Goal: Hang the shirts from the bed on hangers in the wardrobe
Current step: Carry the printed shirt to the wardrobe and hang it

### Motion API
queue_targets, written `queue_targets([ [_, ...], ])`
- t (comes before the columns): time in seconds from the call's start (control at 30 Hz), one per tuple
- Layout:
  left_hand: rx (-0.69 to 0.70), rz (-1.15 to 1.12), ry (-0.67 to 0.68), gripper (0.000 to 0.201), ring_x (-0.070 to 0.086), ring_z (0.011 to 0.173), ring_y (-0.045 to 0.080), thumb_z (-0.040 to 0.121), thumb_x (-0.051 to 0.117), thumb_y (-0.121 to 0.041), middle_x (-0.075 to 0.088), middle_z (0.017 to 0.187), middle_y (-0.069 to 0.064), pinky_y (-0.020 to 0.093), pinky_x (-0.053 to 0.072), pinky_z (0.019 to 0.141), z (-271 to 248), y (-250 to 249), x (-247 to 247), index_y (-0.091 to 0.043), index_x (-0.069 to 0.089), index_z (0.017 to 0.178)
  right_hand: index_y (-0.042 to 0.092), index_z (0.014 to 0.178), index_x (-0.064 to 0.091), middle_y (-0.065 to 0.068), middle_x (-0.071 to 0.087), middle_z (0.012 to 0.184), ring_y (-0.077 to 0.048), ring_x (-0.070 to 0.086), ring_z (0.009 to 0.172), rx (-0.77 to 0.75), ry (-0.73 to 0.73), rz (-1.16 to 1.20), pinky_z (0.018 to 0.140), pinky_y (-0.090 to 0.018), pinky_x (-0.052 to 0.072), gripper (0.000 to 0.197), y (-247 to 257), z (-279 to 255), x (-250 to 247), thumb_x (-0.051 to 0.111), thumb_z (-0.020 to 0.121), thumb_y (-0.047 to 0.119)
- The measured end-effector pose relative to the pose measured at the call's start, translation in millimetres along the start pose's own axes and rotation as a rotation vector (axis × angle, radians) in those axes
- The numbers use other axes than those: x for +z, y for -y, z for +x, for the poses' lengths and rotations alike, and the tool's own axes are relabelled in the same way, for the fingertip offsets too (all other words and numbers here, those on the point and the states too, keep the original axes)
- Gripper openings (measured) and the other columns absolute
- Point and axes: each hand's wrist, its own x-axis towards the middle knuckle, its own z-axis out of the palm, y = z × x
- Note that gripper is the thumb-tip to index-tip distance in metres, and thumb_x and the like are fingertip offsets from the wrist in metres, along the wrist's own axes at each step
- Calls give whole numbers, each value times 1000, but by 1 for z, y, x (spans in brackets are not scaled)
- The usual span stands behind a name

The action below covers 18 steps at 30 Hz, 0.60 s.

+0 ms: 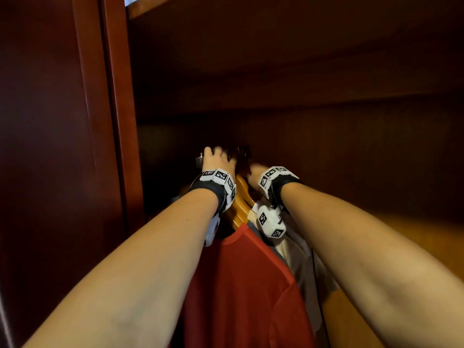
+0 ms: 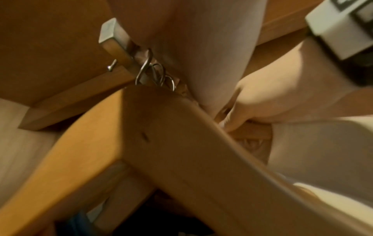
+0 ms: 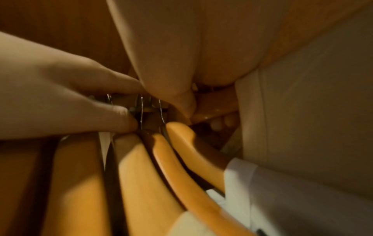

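Note:
A red shirt hangs on a wooden hanger inside the wardrobe, with a pale shirt right beside it. Both hands reach up to the rail, where several metal hanger hooks sit close together. My left hand curls over the rail, and its fingers pinch at the hooks. My right hand grips the top of a wooden hanger that carries the pale shirt, thumb on top and fingers curled beneath. Several bare wooden hangers hang between the hands.
The dark red wardrobe door and its frame stand close on the left. A shelf closes the space just above the rail. The wardrobe interior to the right is dark.

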Motion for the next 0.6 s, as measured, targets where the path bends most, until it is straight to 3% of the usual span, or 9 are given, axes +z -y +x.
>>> queue_targets([
  [0.1,-1,1,-15,71,26,140,30,91,50,-57,37,152,9,45,23,108,0,0,1,-25,30,151,6,122,58,-11,59,104,-28,56,91,8,29,3,88,-41,49,30,0,8,9,44,103,25],
  [0.2,-5,-2,-17,69,27,139,30,91,51,-55,38,150,9,45,24,108,0,0,-1,-25,32,151,6,130,54,-15,62,109,-29,58,93,2,26,-18,84,-37,50,32,0,4,15,43,103,19],
  [0.33,-8,-5,-14,69,26,140,31,91,51,-52,37,151,9,47,23,108,0,-1,-1,-24,31,151,9,143,41,-17,58,128,-34,59,112,-29,88,-119,97,-41,48,41,0,-5,11,41,102,10],
  [0.4,-6,-4,-13,69,26,139,30,91,52,-50,38,150,9,46,23,108,-1,-1,-1,-24,32,151,15,148,35,-16,55,137,-33,58,117,-54,115,-222,103,-44,45,47,0,-12,10,41,102,13],
  [0.5,-7,-18,-9,69,27,138,31,90,53,-50,38,150,10,45,23,108,-3,-2,-1,-24,32,150,17,156,20,-13,37,156,-33,45,136,-47,108,-332,112,-43,36,55,-2,-22,8,38,104,16],
  [0.57,-9,-15,-7,71,29,137,32,89,53,-52,38,149,12,46,23,108,-5,-3,-2,-24,32,150,11,154,27,-17,34,156,-35,39,140,9,77,-321,112,-42,32,56,-9,-23,8,44,102,21],
  [0.6,-8,-5,1,72,29,137,33,88,53,-53,38,149,13,48,21,110,-7,-3,-3,-24,31,151,11,150,36,-18,41,152,-38,43,136,21,95,-348,109,-45,35,58,-16,-18,12,52,97,25],
])
